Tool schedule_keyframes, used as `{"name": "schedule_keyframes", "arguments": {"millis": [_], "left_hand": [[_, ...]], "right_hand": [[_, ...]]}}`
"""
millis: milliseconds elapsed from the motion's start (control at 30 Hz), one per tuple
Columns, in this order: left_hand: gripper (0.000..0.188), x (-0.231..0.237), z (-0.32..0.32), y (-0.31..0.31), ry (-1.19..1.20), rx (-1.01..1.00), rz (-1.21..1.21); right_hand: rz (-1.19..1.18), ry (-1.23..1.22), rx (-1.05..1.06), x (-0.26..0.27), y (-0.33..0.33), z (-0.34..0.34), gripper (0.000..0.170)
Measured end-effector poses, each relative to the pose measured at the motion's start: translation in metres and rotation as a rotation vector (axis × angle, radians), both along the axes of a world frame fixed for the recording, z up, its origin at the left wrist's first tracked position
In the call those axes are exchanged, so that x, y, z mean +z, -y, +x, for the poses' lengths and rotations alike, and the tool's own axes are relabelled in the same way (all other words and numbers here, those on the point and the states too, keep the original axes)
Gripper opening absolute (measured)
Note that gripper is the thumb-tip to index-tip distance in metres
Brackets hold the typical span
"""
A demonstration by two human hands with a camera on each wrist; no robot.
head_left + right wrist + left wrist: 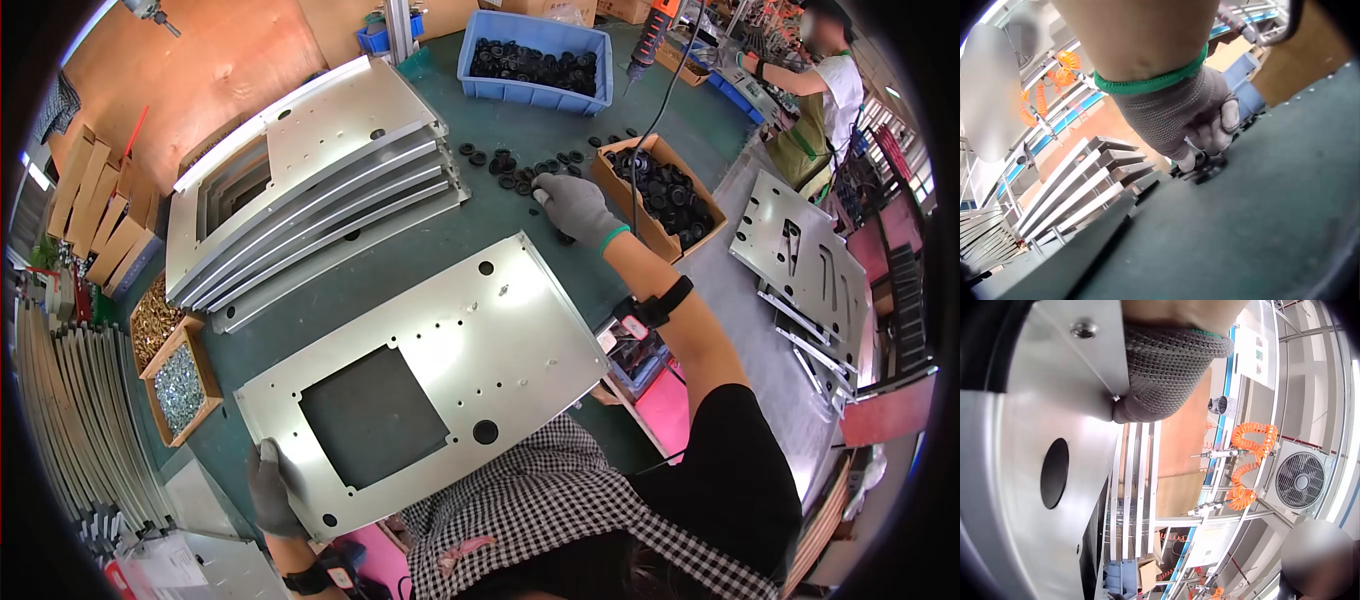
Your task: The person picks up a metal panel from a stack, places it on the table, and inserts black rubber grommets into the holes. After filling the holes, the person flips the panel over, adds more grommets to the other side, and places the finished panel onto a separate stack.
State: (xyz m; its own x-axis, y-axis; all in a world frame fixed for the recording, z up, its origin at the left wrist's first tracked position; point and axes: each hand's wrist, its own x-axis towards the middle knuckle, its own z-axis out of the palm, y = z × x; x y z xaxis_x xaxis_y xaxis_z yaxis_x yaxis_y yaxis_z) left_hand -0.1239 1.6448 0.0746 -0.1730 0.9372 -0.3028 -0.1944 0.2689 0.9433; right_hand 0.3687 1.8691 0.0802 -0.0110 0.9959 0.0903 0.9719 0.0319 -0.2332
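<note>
- My left hand [275, 495] grips the metal plate [510, 340] by its near left corner.
- This metal plate is at the near edge of the table [290, 345].
- My right hand [578, 208] pinches a black ring [1211, 169], beside other rings [507, 163].

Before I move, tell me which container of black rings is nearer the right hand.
The brown cardboard box, just beside the right hand; the blue bin stands farther off, beyond the loose rings.

Glossy, smooth metal is seen on the panel [520, 330], matt knitted cloth on the gloves [578, 208], cardboard on the boxes [655, 225].
</note>
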Motion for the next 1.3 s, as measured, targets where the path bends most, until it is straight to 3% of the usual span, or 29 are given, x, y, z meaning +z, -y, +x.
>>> {"name": "schedule_keyframes", "arguments": {"millis": [133,233,333,433,533,633,833,967,1033,1133,1233,1300], "left_hand": [[0.044,0.0,0.005,-0.001,0.0,0.039,0.005],[0.044,0.003,0.009,-0.002,0.003,0.05,0.001],[0.043,0.001,0.001,-0.001,-0.026,0.02,-0.023],[0.044,0.001,-0.001,-0.001,-0.047,0.01,-0.039],[0.045,0.006,0.006,-0.003,-0.058,0.021,-0.027],[0.04,0.008,0.008,-0.004,-0.067,0.035,-0.033],[0.036,0.007,0.006,-0.006,-0.115,0.038,-0.07],[0.047,0.015,0.015,-0.006,-0.1,0.043,-0.062],[0.041,0.012,0.012,-0.004,-0.117,0.046,-0.059],[0.038,-0.004,-0.001,-0.001,-0.148,0.055,-0.037],[0.037,-0.011,-0.007,-0.001,-0.161,0.043,-0.023],[0.037,-0.008,-0.004,0.0,-0.129,0.037,-0.028]], "right_hand": [[-0.101,-0.15,0.367,0.028,0.021,-0.028,0.025],[-0.133,-0.361,0.367,0.037,0.042,-0.059,0.022],[-0.393,-0.443,0.397,0.029,0.034,-0.065,0.023],[-0.491,-0.507,0.468,0.03,0.034,-0.061,0.021],[-0.5,-0.45,0.464,0.03,0.032,-0.06,0.018],[-0.294,-0.231,0.566,0.016,0.03,-0.06,0.016],[-0.335,0.354,0.723,0.031,0.027,-0.077,0.028],[-0.548,0.345,0.616,0.053,0.007,-0.095,0.035],[-0.606,0.303,0.555,0.068,-0.004,-0.092,0.035],[-0.607,-0.08,0.606,0.039,-0.016,-0.057,0.033],[-0.738,-0.291,0.405,0.04,-0.01,-0.057,0.035],[-0.494,-0.15,0.47,0.021,-0.005,-0.057,0.034]]}}
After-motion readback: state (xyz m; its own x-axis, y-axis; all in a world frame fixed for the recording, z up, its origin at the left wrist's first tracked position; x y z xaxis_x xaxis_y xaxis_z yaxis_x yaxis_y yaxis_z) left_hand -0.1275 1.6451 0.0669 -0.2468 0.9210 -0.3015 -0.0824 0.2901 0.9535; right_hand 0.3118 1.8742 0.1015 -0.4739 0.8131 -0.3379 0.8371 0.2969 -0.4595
